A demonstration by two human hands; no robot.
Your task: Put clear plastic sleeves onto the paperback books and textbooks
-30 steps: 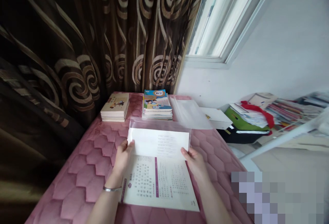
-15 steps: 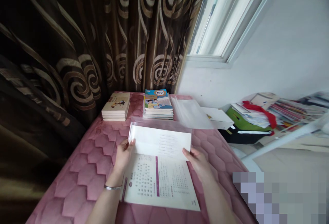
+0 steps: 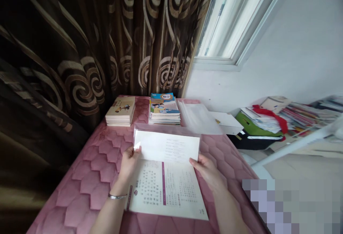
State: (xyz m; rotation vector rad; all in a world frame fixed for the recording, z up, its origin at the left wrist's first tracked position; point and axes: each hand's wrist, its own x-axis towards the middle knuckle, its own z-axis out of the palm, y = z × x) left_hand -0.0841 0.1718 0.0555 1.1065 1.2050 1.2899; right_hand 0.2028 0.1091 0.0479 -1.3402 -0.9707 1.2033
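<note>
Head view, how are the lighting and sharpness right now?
In the head view, the window is bright, the curtain dark at left; a glint shows on the clear sleeve by the left hand; small characters on the printed page look soft; the lower right corner is pixelated.

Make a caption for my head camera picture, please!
Left hand and right hand hold printed paper and clear plastic; two book stacks sit behind.

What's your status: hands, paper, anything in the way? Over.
Left hand and right hand gripping printed paper by its sides. Clear plastic showing past its top edge. Cream books, blue-topped books beyond, not between hands.
</note>
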